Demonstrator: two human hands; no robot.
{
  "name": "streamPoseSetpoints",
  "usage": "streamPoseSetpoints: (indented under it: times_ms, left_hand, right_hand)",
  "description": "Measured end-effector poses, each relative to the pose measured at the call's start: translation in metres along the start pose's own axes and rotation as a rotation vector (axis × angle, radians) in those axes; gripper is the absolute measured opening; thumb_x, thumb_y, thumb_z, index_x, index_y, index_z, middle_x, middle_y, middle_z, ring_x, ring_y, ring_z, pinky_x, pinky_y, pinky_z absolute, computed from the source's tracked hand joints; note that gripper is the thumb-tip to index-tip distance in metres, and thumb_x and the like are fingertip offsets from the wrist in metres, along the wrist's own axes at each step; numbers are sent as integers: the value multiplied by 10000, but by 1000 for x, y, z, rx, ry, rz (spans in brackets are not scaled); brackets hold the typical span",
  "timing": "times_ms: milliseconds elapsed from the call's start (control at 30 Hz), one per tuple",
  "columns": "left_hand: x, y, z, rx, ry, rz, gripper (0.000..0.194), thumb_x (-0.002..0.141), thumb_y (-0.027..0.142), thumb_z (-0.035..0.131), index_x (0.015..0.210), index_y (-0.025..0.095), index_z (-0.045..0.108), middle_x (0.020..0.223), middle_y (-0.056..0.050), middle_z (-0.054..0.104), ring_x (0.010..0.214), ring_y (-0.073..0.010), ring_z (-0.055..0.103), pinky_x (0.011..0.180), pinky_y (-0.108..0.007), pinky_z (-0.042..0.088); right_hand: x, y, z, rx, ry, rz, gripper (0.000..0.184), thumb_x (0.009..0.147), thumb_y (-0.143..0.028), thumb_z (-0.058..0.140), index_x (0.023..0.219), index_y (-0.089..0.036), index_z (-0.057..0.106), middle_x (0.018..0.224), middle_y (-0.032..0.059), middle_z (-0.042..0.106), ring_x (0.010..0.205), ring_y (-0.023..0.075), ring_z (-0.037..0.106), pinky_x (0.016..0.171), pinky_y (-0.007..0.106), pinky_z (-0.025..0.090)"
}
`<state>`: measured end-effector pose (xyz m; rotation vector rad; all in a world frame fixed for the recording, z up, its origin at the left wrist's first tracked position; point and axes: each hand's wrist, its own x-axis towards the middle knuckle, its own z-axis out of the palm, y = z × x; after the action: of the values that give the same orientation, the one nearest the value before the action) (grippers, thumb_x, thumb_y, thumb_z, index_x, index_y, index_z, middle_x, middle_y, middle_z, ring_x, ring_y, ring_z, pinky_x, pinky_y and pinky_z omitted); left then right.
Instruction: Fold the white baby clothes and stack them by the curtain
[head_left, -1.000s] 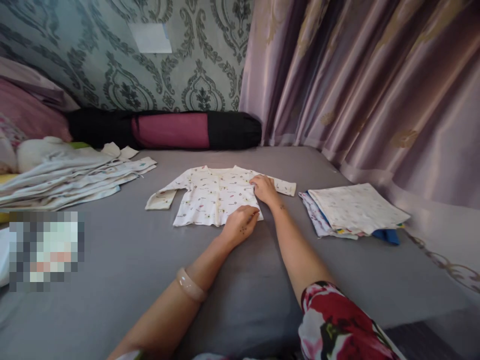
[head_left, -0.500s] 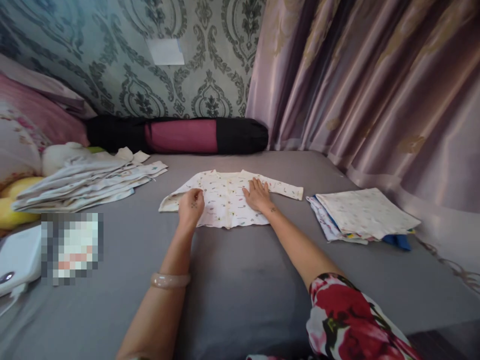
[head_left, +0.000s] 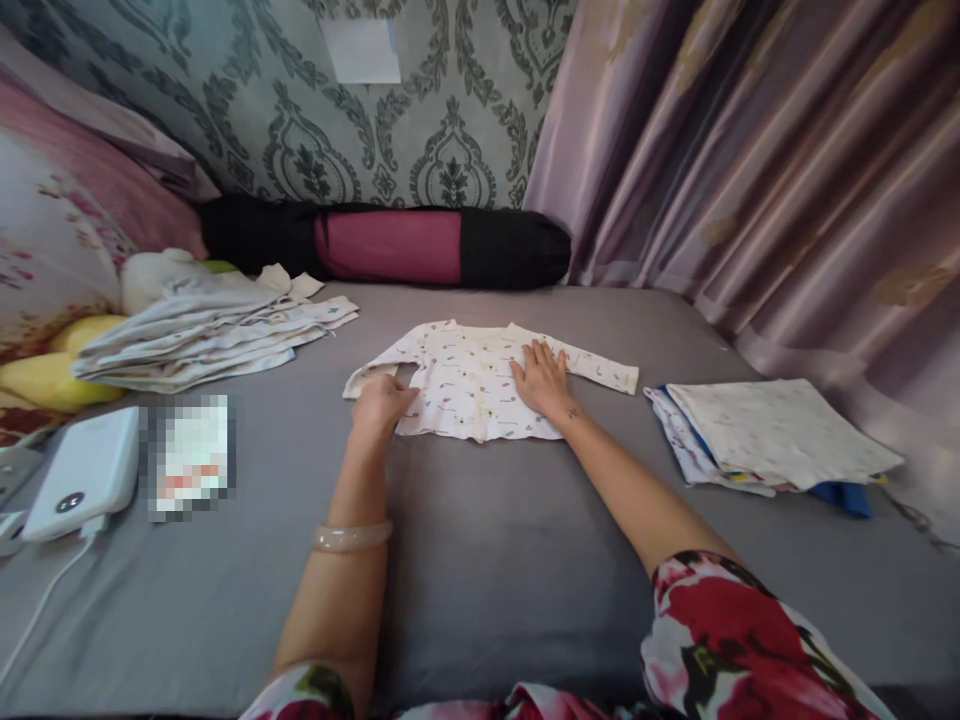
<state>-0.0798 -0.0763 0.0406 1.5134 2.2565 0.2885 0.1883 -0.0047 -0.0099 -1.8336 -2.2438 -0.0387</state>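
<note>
A white long-sleeved baby shirt (head_left: 472,385) with a small print and a front placket lies spread on the grey bed sheet (head_left: 480,550). My right hand (head_left: 541,382) rests flat on the shirt's right half, fingers stretched out. At the opposite side edge, below the left sleeve, is my left hand (head_left: 381,402). Its fingers are curled and the thumb points right over the shirt's side, closed on the cloth there. The left fingertips are partly hidden. The right sleeve lies straight out, while the left one slants down behind my left hand.
On the right sits a stack of folded clothes (head_left: 780,430). A layered pile of light garments (head_left: 187,335) lies at the left, beside a yellow plush (head_left: 52,370). Nearer are a white power bank (head_left: 88,475) with a cable and a blurred packet (head_left: 193,455). A black-and-maroon roll (head_left: 386,245) lines the wall.
My left hand has moved from the shirt's lower right to its left side edge. My right hand has gone from gripping the right side to lying flat on the front. The view has shifted.
</note>
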Motion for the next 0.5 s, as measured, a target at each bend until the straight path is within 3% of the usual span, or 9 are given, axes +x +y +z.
streamPoseSetpoints:
  times_ms: [100, 333, 500]
  left_hand:
    - [2, 1, 0, 37, -97, 12, 303, 764, 446, 575, 702, 170, 682, 731, -104, 682, 773, -233, 635, 608, -290, 412]
    - [-1, -6, -2, -106, -210, 60, 391, 677, 555, 630, 552, 200, 524, 496, 15, 457, 557, -156, 493, 497, -260, 308]
    - [-5, -12, -6, -159, -230, 52, 414, 637, 548, 673, 534, 209, 460, 487, 45, 372, 528, -127, 407, 493, -258, 266]
  right_hand:
    - [-12, -5, -7, -4, 55, -91, 547, 995, -344, 238, 1412, -44, 427, 1530, 176, 337, 1445, 277, 207, 1175, 497, 25]
    - [-52, -26, -23, 125, -210, -155, 576, 1003, -403, 218, 1493, -120, 326, 1588, 139, 208, 1473, 268, 128, 1179, 503, 87]
    - [-60, -31, -24, 114, -287, -158, 626, 997, -486, 213, 1521, -149, 269, 1599, 149, 148, 1478, 291, 81, 1169, 543, 65]
